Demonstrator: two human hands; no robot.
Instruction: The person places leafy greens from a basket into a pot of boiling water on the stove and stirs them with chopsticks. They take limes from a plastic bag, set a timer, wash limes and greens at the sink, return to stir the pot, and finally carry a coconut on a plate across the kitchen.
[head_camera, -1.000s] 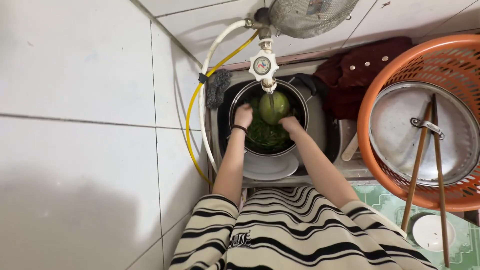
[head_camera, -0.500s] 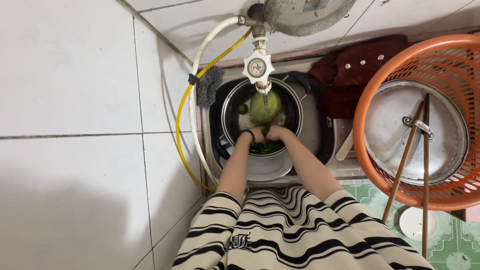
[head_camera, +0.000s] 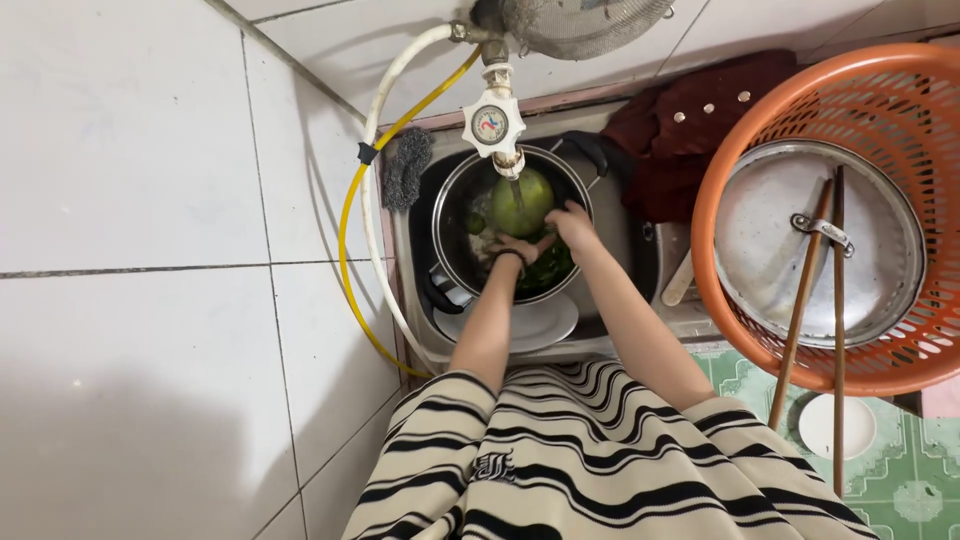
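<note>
A steel pot (head_camera: 450, 215) sits in a small sink under a white tap (head_camera: 492, 125). Inside it lie a round green fruit or gourd (head_camera: 522, 200) and dark leafy greens (head_camera: 548, 270). My left hand (head_camera: 512, 246) is down in the pot among the greens, a dark band on its wrist. My right hand (head_camera: 573, 222) rests against the lower right side of the round green fruit. Whether the fingers of either hand grip anything is hidden by the pot's contents.
A white plate (head_camera: 545, 325) lies under the pot. An orange basket (head_camera: 925, 95) at right holds a metal lid (head_camera: 760, 240) and long chopsticks (head_camera: 838, 330). White and yellow hoses (head_camera: 355, 215) run along the tiled wall. A dark red cloth (head_camera: 690, 110) lies behind the sink.
Both hands moved from the pot's near rim deeper inside, the right one up to the green fruit. The view shifted slightly.
</note>
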